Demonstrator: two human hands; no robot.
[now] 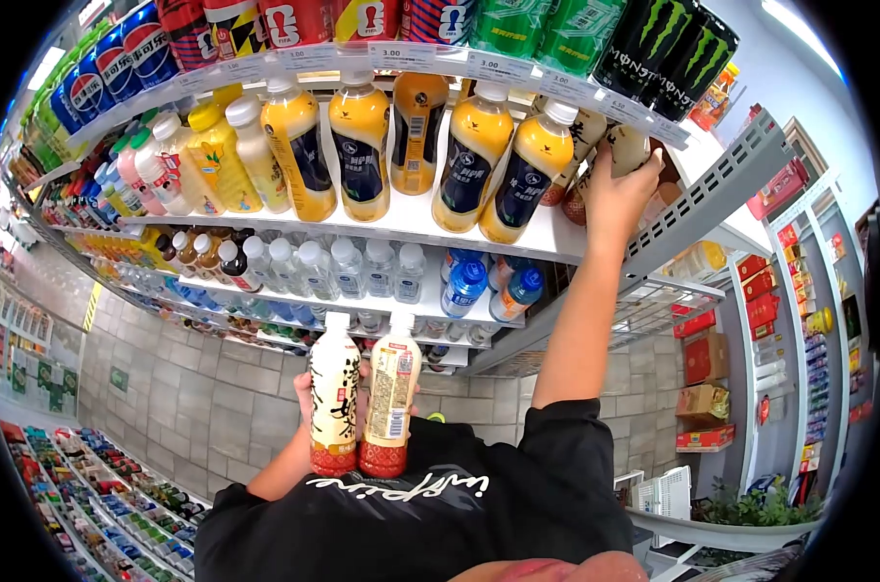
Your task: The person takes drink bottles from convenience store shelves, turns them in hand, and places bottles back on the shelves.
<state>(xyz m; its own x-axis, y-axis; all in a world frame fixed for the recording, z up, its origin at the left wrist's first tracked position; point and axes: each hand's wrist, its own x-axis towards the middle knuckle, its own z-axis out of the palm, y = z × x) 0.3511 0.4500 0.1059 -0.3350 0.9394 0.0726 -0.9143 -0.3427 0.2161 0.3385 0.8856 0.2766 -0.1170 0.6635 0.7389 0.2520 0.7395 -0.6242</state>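
Two cream bottles with red bases are held upright side by side against my chest: one with large dark lettering (334, 398), the other with its barcode side showing (390, 403). My left hand (306, 396) is wrapped round them from behind, mostly hidden by the bottles. On the upper shelf at the right end, my right hand (626, 179) grips a similar cream bottle (628, 147), its lower part hidden by the hand. More such bottles (583, 136) stand just left of it, behind an orange bottle with a dark label (529, 175).
Orange bottles (359, 150) line the shelf (411, 211). Cans (643, 53) stand above the price strip (493, 66). Clear and blue-capped bottles (464, 286) fill the lower shelf. A perforated metal upright (721, 184) stands right of my right arm.
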